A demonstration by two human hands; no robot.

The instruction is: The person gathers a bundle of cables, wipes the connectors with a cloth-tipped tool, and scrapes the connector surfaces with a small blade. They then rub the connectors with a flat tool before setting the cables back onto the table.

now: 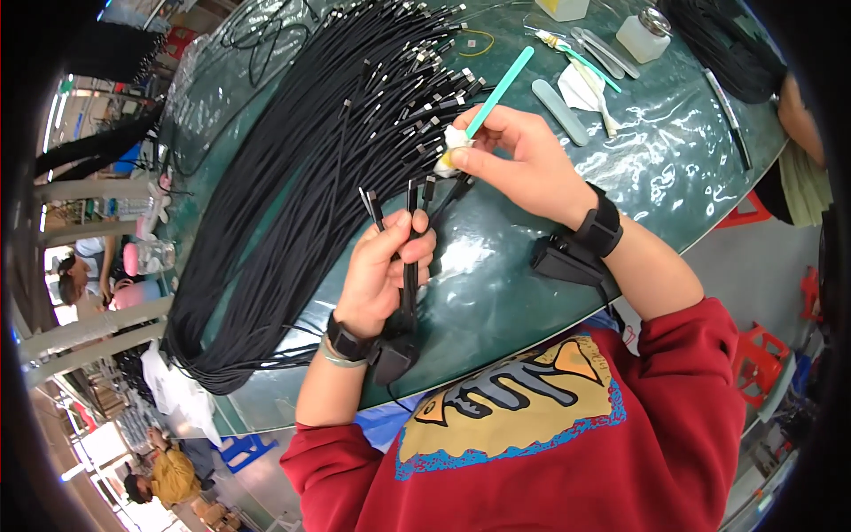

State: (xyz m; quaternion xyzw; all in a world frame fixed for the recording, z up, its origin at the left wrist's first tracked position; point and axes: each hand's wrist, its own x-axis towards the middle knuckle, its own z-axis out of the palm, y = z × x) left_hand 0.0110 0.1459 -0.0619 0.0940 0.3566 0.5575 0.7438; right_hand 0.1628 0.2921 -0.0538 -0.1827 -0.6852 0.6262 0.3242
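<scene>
From where I stood, the L hand [390,257] was clamped on a few black cables [409,288], plugs [411,189] up top, long axis running away from the red sweatshirt [532,461]. The R hand [523,164], apart from the L, pinched a white wad [454,146] w/ a turquoise stick [502,89], just beyond the plugs & to their right; couldn't tell if any touched. A big cable bundle [266,204] lay left on the shiny green table [479,306]; metal tools [605,53] & a clear bottle [643,38] far side, right; red stools [761,362] on the floor [700,253], approx. behind R elbow.
</scene>
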